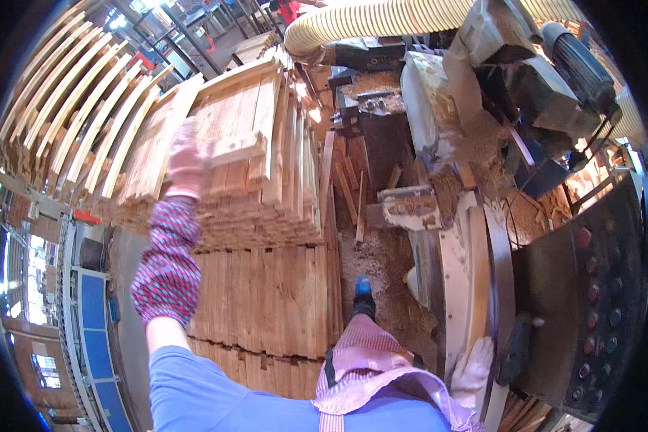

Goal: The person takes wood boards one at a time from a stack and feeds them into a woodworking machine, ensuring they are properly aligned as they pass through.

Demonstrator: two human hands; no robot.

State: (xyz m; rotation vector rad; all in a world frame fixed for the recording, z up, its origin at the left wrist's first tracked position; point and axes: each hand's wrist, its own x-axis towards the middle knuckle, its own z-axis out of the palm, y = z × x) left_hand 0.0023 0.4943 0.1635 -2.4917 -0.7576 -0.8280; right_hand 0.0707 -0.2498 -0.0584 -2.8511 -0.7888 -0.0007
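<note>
My left hand (185, 162), in a pinkish glove below a patterned sleeve cover (171, 252), reaches over the large stack of planks (266, 288) on the left. It is smeared by motion, beside the end of a short wooden board (236, 148) lying across the top of the stack. Whether its fingers grip that board does not show. My right hand (474, 366), in a pale glove, lies flat with fingers stretched out at the near end of a long wooden strip (477, 277). That strip rests on the bed of a woodworking machine (453, 288).
Curved slats (86, 108) spread over the stack at far left. A thick ribbed hose (389, 21) crosses behind. Sawdust-covered machine housings (439, 93) and a motor (576, 65) stand at far right, a button panel (590, 302) nearer. Offcuts (349, 183) lie on the sawdusty floor.
</note>
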